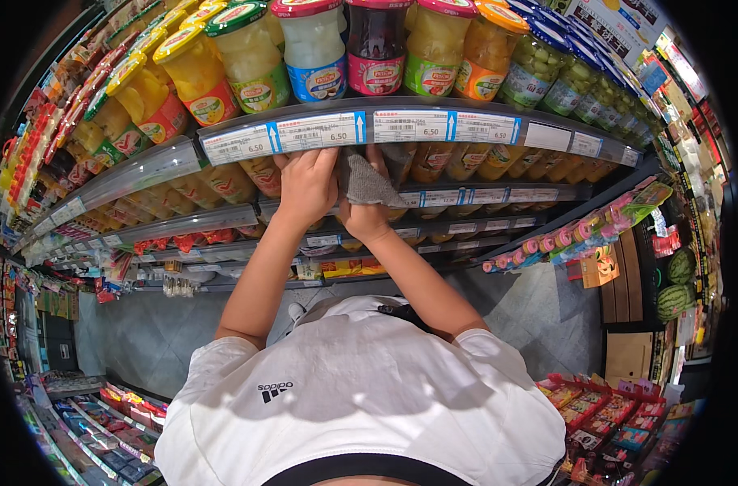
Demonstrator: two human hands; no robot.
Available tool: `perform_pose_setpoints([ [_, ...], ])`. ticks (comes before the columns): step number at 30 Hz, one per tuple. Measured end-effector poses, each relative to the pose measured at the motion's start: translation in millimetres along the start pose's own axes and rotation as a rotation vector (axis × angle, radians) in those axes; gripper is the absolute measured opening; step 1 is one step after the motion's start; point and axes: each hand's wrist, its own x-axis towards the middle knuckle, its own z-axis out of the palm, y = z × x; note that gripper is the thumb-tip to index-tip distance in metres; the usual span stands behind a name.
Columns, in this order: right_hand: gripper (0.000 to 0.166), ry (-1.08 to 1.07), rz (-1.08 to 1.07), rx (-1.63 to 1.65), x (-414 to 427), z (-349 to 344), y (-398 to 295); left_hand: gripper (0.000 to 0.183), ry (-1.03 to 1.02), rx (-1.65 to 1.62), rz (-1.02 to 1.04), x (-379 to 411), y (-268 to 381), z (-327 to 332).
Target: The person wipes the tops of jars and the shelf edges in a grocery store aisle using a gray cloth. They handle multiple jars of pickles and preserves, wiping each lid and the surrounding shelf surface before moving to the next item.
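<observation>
A grey cloth (369, 180) is in my right hand (364, 220), which sits just under the front edge of the upper shelf. The cloth hangs over part of that hand. Beside it, my left hand (308, 185) reaches up to the price-label strip (320, 130); its fingertips are hidden, so whether it holds anything is unclear. Lidded glass jars of fruit stand above the strip, among them a dark red jar (377, 51) and a blue-labelled jar (314, 58). On the shelf behind my hands are more jars, such as an orange one (431, 161).
Green grape jars (534, 64) stand to the right on the upper shelf. Hanging pink packets (548, 243) jut out at the right end of the shelving. Lower shelves carry price strips (490, 195). Grey floor tiles (156, 328) lie below, and packaged goods (612, 419) are at lower right.
</observation>
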Motion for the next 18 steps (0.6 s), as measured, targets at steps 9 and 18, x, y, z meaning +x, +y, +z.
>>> perform_pose_setpoints([
  [9, 0.048, -0.148, -0.010, -0.242, -60, 20, 19, 0.040, 0.068, 0.073, 0.027, 4, 10, -7],
  [18, 0.056, -0.245, -0.166, -0.415, -74, 3, 17, 0.046, 0.002, 0.049, -0.026, -1, 7, 1],
])
